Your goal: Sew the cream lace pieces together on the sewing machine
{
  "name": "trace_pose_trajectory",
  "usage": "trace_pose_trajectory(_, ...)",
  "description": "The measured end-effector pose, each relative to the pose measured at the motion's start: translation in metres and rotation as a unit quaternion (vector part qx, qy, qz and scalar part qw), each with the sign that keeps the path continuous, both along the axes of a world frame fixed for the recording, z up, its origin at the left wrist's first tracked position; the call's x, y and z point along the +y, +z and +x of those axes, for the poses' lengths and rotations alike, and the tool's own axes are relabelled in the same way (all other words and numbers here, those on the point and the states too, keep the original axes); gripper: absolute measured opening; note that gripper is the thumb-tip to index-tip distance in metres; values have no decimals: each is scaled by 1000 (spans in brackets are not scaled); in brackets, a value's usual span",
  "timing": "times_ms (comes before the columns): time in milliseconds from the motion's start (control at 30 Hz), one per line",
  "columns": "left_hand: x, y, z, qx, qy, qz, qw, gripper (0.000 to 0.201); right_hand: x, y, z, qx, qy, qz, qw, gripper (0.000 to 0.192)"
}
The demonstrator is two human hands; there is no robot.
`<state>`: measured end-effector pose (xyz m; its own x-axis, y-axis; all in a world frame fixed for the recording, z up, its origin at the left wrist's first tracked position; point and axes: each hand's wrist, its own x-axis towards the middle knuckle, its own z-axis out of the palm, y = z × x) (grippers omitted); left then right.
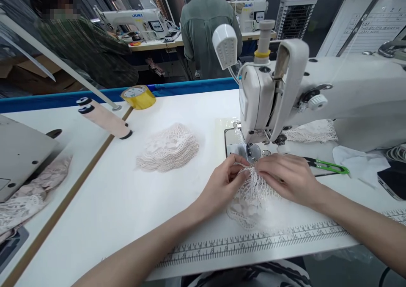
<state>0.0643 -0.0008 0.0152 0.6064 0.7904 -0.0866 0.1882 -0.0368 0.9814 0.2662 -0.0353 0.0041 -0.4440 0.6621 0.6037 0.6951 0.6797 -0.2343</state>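
Observation:
A white lace piece point(250, 200) lies on the white table just in front of the sewing machine's needle point(248, 150). My left hand point(223, 183) pinches its left edge with the fingertips. My right hand point(285, 177) lies on its upper right part, fingers curled on the lace near the presser foot. The white sewing machine point(317, 92) stands at the right, its head right above my hands.
A stack of lace pieces point(168, 148) lies left of the machine, more lace point(312, 131) behind it. Green thread snips point(330, 165), a white cloth point(360, 162) and a phone point(391, 181) lie right. Yellow tape roll point(138, 96), thread cone point(104, 117). People work behind.

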Motion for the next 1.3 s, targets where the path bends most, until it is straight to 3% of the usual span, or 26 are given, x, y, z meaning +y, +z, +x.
trace_pose_trajectory(100,0,-1,0,4,-8,8,1000,18,2,1,1,-84,-6,115,990,20)
trace_pose_trajectory(533,-3,-1,-2,-23,-34,-35,999,23,2,4,-1,-161,22,199,966,17)
trace_pose_trajectory(667,-3,3,-2,-7,-36,-20,999,29,2,1,-4,-83,-1,120,989,15)
trace_pose_trajectory(767,-3,4,-2,5,-37,-8,999,28,0,0,-6,39,-13,-32,999,11)
trace_pose_trajectory(867,-3,4,-2,11,-36,-3,999,26,0,2,-6,123,-49,-213,968,10)
trace_pose_trajectory(933,-3,4,-2,14,-34,1,999,24,1,4,-5,141,-87,-285,944,12)
trace_pose_trajectory(1000,-3,4,-2,18,-28,6,999,23,1,4,-3,131,-119,-301,937,14)
trace_pose_trajectory(1067,-3,4,-2,23,-25,8,999,24,1,3,-1,106,-127,-268,949,15)
trace_pose_trajectory(1200,-2,3,-3,19,-39,12,999,28,-3,2,-1,81,-67,-170,980,20)
trace_pose_trajectory(1300,-2,2,-2,18,-46,20,999,31,-5,4,-5,88,-38,-215,972,22)
